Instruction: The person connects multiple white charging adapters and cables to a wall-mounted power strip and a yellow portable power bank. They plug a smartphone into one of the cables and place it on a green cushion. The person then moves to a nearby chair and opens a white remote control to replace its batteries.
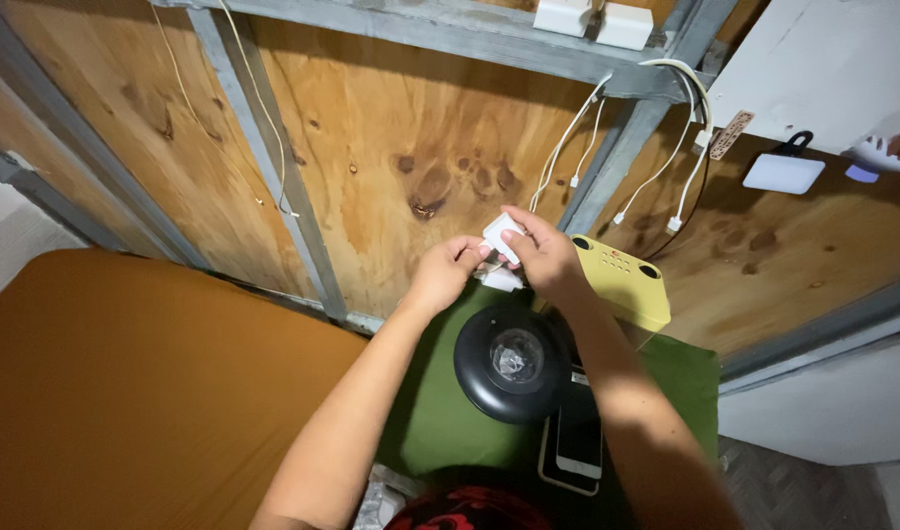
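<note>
A small white plug-in charger block (502, 234), boxy with rounded corners, is held up in front of the plywood wall, tilted with one corner pointing upward. The right hand (546, 257) wraps its back and top; the left hand (448, 272) pinches its lower edge. Just beneath it, a second white piece (502, 281) shows between the hands, its shape unclear.

A black round lamp base (514, 363), perhaps, sits on green cloth (440, 412) near a yellow box (627, 280).
</note>
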